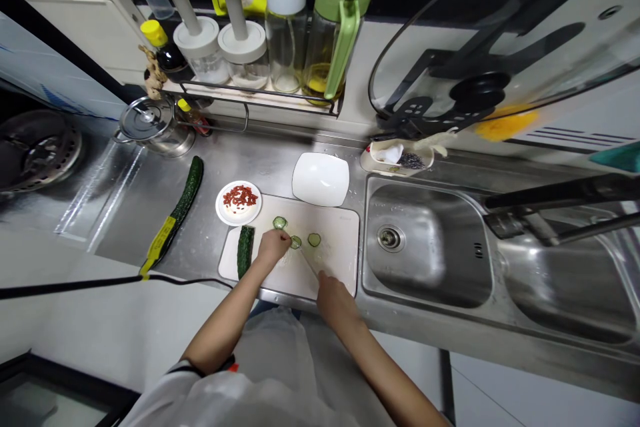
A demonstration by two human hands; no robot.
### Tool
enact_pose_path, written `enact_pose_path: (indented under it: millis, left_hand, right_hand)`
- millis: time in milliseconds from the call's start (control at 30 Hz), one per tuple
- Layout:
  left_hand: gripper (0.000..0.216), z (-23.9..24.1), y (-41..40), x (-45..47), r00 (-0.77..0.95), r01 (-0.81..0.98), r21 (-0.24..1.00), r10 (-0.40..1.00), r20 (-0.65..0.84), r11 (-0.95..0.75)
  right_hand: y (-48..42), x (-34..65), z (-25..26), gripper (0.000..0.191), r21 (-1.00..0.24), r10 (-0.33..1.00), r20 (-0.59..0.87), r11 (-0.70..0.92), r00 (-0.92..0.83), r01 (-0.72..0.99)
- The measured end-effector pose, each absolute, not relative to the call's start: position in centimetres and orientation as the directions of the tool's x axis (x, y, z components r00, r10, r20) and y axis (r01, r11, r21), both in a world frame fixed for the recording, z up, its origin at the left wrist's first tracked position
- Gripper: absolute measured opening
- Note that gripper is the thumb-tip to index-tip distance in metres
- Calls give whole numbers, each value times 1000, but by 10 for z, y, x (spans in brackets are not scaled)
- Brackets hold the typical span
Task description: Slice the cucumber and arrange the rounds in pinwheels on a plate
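A white cutting board [335,240] lies on the steel counter in front of me. My left hand [273,245] rests on it, fingers pinched round a cucumber slice [295,241]. Two more slices [279,222] [314,239] lie beside it. A short cucumber piece [245,250] lies at the board's left end. My right hand [334,298] is closed round a knife handle; the thin blade [309,263] points toward the slices.
A whole cucumber [181,208] with a yellow label lies to the left. A small plate of red berries [239,202] and an empty white dish [321,178] sit behind the board. A steel sink [425,247] is on the right, bottles on a rack [260,93] behind.
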State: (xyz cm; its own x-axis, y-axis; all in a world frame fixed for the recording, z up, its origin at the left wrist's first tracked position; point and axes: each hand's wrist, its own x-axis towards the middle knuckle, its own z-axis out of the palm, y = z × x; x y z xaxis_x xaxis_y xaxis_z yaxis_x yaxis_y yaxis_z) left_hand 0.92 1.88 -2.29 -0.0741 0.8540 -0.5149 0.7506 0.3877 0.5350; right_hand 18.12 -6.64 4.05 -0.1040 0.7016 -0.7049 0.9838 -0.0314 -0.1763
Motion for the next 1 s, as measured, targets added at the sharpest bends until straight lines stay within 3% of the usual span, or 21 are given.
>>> enact_pose_path:
  millis: [367, 667, 1000]
  left_hand:
    - [14, -20, 19, 10, -76, 759, 521, 847, -526, 392]
    - [15, -20, 10, 8, -65, 705, 624, 907, -415, 336]
    - [20, -16, 23, -13, -266, 667, 644, 927, -263, 374]
  right_hand:
    - [-71, 185, 51, 39, -177, 630, -773, -110, -69, 978]
    - [-90, 200, 53, 42, -164, 623, -780, -99, -67, 981]
    - [-94, 202, 45, 41, -176, 623, -779, -123, -63, 977]
